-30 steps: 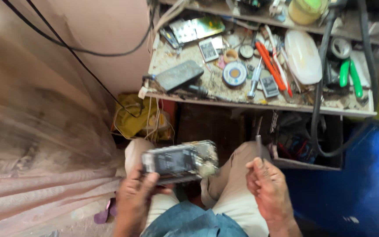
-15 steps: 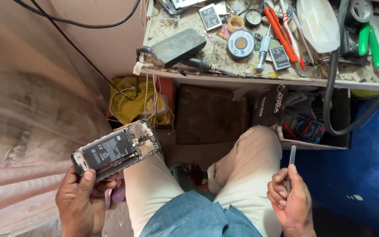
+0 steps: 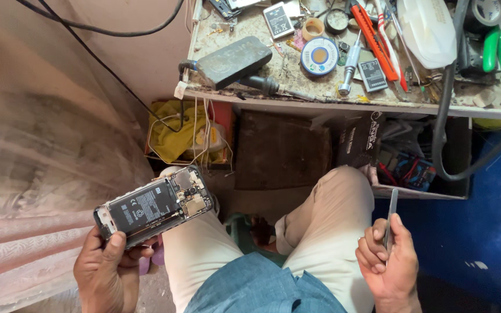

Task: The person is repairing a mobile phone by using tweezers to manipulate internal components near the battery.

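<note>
The left hand (image 3: 104, 272) grips an opened phone (image 3: 153, 207) beside the knee, while the right hand (image 3: 387, 264) pinches thin tweezers (image 3: 391, 217) below the cluttered desk (image 3: 297, 95).

Opened black smartphone with exposed battery (image 3: 153, 207): lying in left hand (image 3: 106, 269), left of the knees. Thin grey metal tool (image 3: 391, 215): standing upright in right hand (image 3: 387, 264), right of the knees. Cluttered wooden workbench (image 3: 297, 99): sitting ahead, carrying round blue solder spool (image 3: 319, 56).

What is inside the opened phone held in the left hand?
The opened phone in the left hand shows a black battery and circuit boards at both ends. Anything beneath the battery is covered.
</note>
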